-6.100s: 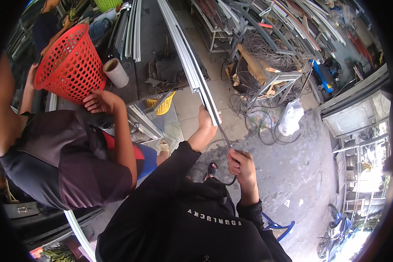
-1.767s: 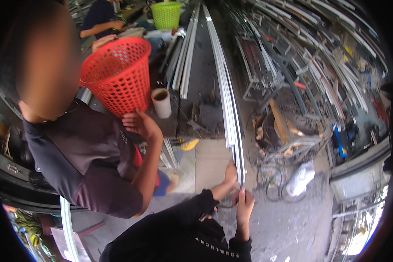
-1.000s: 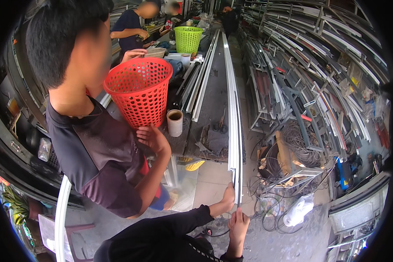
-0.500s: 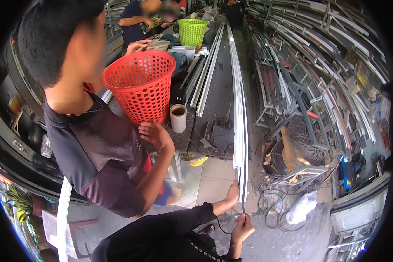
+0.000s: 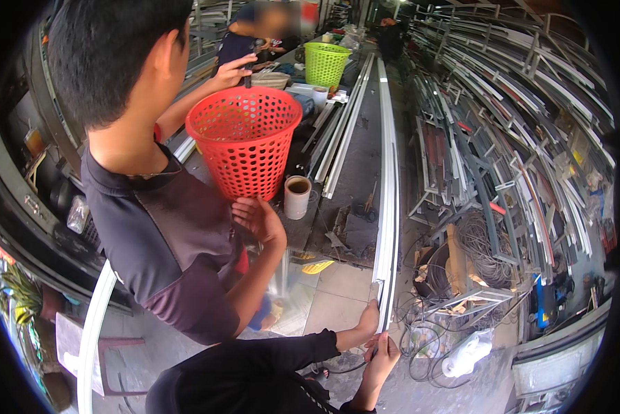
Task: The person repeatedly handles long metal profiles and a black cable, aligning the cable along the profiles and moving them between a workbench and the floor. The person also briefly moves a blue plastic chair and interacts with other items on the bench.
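A long white channelled profile (image 5: pixel 387 234) runs along the right side of the workbench, and its near end sticks out past the bench toward me. My left hand (image 5: pixel 366 324) is wrapped against the left side of that end, its fingers partly hidden by the profile. Right at the tip, my right hand (image 5: pixel 384 357) pinches a thin black flexible strip (image 5: pixel 344 371). The strip's loose part trails left below my left forearm. A dark line lies along the profile's length near its right edge.
A person (image 5: pixel 165 228) stands close on my left, one hand near a red basket (image 5: pixel 244 159) on the workbench (image 5: pixel 351 214). Beside it are a tape roll (image 5: pixel 297 198) and a green basket (image 5: pixel 325 65). Coiled cords (image 5: pixel 486 252) and a white plastic bag (image 5: pixel 468 355) lie right.
My right hand has moved up against the profile's end, and the black strip now trails farther left. The view has shifted slightly. The person's hand at the far side of the basket has lifted.
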Tool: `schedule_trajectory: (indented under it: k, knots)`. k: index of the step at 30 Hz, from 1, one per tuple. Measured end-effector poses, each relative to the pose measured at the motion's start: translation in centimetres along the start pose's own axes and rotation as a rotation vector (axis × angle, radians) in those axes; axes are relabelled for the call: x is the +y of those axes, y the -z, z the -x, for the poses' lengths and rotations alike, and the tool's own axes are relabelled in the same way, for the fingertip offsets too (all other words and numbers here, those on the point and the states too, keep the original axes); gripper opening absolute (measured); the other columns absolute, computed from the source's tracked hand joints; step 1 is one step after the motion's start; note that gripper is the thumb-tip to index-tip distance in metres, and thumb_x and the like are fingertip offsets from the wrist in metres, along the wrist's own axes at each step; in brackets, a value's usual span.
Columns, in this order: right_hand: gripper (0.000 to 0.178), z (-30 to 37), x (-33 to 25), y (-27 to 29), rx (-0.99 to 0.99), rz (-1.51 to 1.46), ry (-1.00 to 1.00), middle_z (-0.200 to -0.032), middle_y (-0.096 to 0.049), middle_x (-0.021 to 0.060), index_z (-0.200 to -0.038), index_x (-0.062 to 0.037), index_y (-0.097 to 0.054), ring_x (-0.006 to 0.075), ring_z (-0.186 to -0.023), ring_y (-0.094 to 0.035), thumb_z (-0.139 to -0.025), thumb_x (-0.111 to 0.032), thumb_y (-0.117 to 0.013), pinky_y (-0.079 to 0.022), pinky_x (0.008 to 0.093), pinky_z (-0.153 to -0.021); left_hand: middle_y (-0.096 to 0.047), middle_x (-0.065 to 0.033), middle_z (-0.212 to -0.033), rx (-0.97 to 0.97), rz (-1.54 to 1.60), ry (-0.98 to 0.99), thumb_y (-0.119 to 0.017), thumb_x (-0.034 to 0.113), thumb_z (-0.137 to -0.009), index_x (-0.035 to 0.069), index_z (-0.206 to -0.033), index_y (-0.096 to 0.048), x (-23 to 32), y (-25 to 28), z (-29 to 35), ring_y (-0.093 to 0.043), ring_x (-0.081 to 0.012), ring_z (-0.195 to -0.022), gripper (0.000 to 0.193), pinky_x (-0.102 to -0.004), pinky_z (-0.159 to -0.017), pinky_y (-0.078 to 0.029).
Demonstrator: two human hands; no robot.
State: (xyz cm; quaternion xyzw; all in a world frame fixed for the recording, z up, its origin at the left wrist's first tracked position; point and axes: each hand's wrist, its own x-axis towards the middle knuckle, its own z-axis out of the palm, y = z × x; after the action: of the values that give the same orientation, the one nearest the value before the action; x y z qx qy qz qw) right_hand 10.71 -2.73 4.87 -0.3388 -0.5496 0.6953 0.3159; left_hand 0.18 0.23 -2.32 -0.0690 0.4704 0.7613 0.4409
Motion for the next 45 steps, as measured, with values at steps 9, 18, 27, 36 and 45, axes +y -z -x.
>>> schedule_trajectory:
  k: [9, 18, 27, 36, 45]
  knots:
    - [0.03, 2.2, 3.8, 3.6, 0.242, 0.85, 0.491, -0.05, -0.052, 0.0052, -0.075, 0.0047, -0.054, 0.0135, -0.044, -0.051, -0.094, -0.018, -0.05, -0.037, 0.0279, -0.041, -0.053, -0.0089, -0.062, -0.041, 0.181, 0.09, -0.02, 0.034, -0.096, 0.005, -0.086, -0.048, 1.8, -0.9, 1.7, -0.049, -0.0182, -0.046, 0.041, -0.0304, -0.037, -0.039]
    - [0.043, 3.3, 1.0, 1.5, -0.06, -0.018, -0.199, -0.04, -0.034, -0.0017, -0.065, -0.0039, -0.047, 0.0058, -0.03, -0.027, -0.098, -0.031, -0.041, -0.018, 0.0228, -0.031, -0.05, -0.0048, -0.058, -0.079, 0.148, 0.047, -0.02, 0.037, -0.095, 0.009, -0.078, -0.048, 0.2, -0.3, 0.7, -0.045, -0.0152, -0.045, 0.043, -0.0285, -0.042, -0.039]
    - [0.034, 0.0, 1.1, 0.2, -0.06, 0.023, -0.024, -0.045, -0.038, -0.0018, -0.073, -0.0004, -0.053, 0.0048, -0.033, -0.028, -0.097, -0.023, -0.044, -0.018, 0.0233, -0.033, -0.054, -0.0082, -0.06, -0.043, 0.117, -0.028, -0.021, 0.035, -0.095, 0.005, -0.082, -0.05, -0.6, -0.1, -0.8, -0.05, -0.0171, -0.048, 0.044, -0.0309, -0.043, -0.042]
    - [0.034, 3.0, 3.2, 3.4, 0.058, 0.482, 0.248, -0.047, -0.048, 0.0035, -0.071, 0.0032, -0.056, 0.0049, -0.036, -0.037, -0.095, -0.02, -0.049, -0.024, 0.0209, -0.035, -0.055, -0.0076, -0.062, -0.04, 0.136, 0.028, -0.021, 0.037, -0.096, 0.005, -0.086, -0.051, 0.9, -0.5, 0.7, -0.05, -0.017, -0.048, 0.045, -0.0299, -0.043, -0.042]
    - [0.034, 1.1, -1.2, -0.7, 0.034, -0.024, -0.091, -0.048, -0.044, 0.0022, -0.07, 0.002, -0.054, 0.0054, -0.033, -0.031, -0.094, -0.021, -0.051, -0.017, 0.0215, -0.031, -0.056, -0.0097, -0.061, -0.002, 0.151, -0.035, -0.022, 0.038, -0.094, 0.003, -0.079, -0.056, 0.2, -0.5, 0.0, -0.052, -0.0209, -0.051, 0.05, -0.0356, -0.05, -0.044]
